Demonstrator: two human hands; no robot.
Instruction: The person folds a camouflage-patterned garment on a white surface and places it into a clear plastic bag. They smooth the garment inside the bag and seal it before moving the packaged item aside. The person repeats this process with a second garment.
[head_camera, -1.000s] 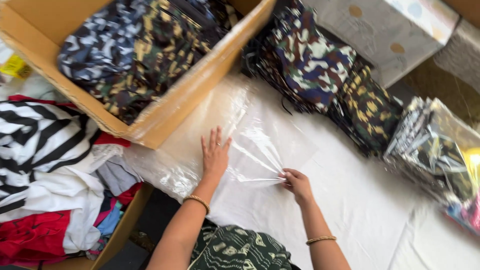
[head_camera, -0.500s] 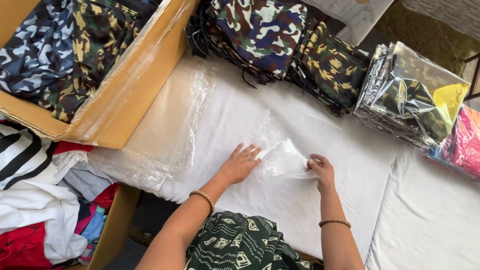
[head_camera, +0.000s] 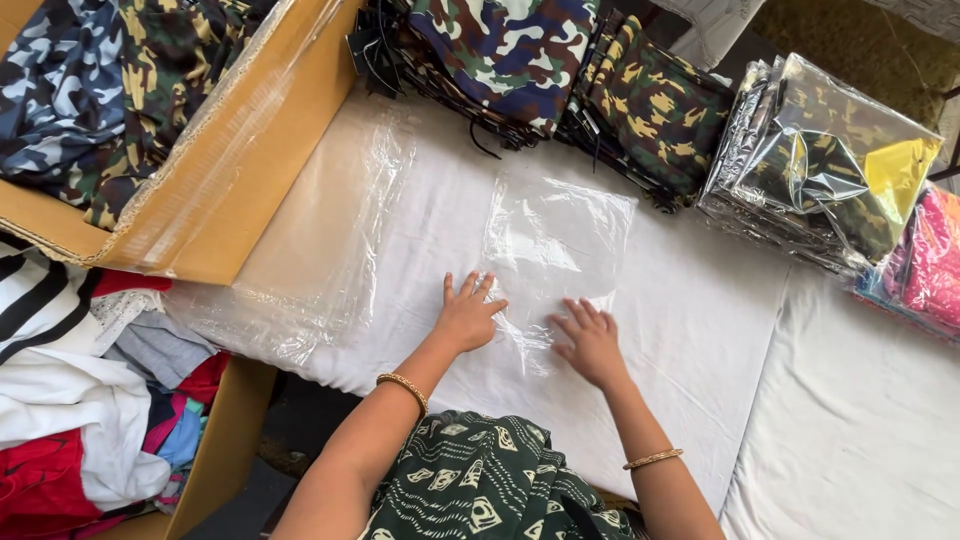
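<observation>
Both hands lie flat and open, palms down, on a clear plastic bag (head_camera: 555, 250) spread over the white sheet (head_camera: 700, 330). The left hand (head_camera: 468, 315) presses the bag's near left corner, fingers spread; the right hand (head_camera: 592, 345) rests on its near edge, just beside the left, gripping nothing. A stack of more clear bags (head_camera: 320, 250) lies to the left, against an open cardboard box (head_camera: 240, 190) of camouflage garments. Beyond the bag sit piles of folded camouflage clothing (head_camera: 560, 70), and to the right a heap of already bagged garments (head_camera: 820, 160). Whether the flat bag is empty is hard to tell through the glare.
</observation>
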